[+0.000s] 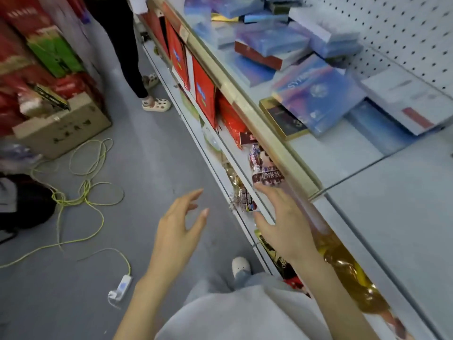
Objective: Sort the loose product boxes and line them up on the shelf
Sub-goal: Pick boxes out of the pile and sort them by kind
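Now | boxes point(318, 99): flat, blue-purple, heaped askew on shelf point(343, 155) | left hand point(176, 231), right hand point(286, 224): grip apart, empty

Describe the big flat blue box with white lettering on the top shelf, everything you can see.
The flat blue-and-purple rectangular box looks shrink-wrapped and glossy, with partly readable white lettering and a round emblem on its lid. It lies face up and tilted in the loose pile on the pale top shelf, its lower corner overlapping a black gold-edged box.

free: shelf point(392, 217) near end | blocked: far end, piled boxes point(316, 101) | pegboard point(404, 33) behind
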Demonstrator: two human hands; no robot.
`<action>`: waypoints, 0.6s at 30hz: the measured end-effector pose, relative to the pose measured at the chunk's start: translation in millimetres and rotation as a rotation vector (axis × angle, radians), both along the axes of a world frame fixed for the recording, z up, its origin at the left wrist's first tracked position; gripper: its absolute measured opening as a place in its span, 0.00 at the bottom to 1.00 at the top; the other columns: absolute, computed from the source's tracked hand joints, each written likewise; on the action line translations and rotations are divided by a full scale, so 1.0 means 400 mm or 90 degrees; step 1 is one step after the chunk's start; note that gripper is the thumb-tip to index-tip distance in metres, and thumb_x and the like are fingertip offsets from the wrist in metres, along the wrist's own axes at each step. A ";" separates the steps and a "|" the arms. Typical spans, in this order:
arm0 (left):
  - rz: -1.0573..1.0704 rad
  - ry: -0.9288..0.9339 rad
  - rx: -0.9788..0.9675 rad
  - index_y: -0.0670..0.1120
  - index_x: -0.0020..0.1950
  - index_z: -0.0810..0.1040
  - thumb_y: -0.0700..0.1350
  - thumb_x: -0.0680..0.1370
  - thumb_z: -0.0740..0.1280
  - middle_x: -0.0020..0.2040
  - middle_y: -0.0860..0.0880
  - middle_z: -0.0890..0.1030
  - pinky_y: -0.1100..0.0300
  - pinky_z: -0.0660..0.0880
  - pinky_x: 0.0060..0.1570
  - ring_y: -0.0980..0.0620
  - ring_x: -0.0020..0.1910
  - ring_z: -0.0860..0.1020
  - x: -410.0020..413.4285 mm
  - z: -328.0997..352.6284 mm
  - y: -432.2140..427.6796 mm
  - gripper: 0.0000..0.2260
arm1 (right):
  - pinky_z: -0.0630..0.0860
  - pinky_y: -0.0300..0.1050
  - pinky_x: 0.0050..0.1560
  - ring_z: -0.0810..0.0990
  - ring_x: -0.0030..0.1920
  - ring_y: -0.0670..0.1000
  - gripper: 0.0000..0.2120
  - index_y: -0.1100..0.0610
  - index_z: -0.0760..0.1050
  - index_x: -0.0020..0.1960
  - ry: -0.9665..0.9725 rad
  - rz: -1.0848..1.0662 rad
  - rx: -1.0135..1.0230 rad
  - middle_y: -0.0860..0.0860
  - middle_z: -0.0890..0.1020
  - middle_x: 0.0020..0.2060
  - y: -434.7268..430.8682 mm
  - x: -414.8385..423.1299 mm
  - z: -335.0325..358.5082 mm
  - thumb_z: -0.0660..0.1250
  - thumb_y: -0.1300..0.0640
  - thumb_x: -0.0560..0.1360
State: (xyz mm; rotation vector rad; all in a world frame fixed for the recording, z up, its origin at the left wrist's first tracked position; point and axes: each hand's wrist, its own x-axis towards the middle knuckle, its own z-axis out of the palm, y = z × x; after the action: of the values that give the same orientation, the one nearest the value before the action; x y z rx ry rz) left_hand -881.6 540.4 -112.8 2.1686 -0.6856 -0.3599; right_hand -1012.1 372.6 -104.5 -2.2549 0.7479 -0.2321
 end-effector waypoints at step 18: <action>-0.040 0.109 -0.019 0.61 0.65 0.71 0.44 0.78 0.66 0.59 0.62 0.78 0.80 0.67 0.47 0.69 0.50 0.78 0.999 0.012 -0.150 0.19 | 0.69 0.42 0.61 0.70 0.63 0.40 0.21 0.43 0.69 0.66 -0.016 -0.095 0.080 0.37 0.72 0.60 -0.148 0.958 -0.027 0.67 0.54 0.75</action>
State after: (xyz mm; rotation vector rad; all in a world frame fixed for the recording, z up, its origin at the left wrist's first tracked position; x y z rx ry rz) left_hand -481.8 480.3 -108.1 2.0632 -0.6604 -0.5575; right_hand -628.7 313.4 -115.4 -2.0774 0.8939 -0.2766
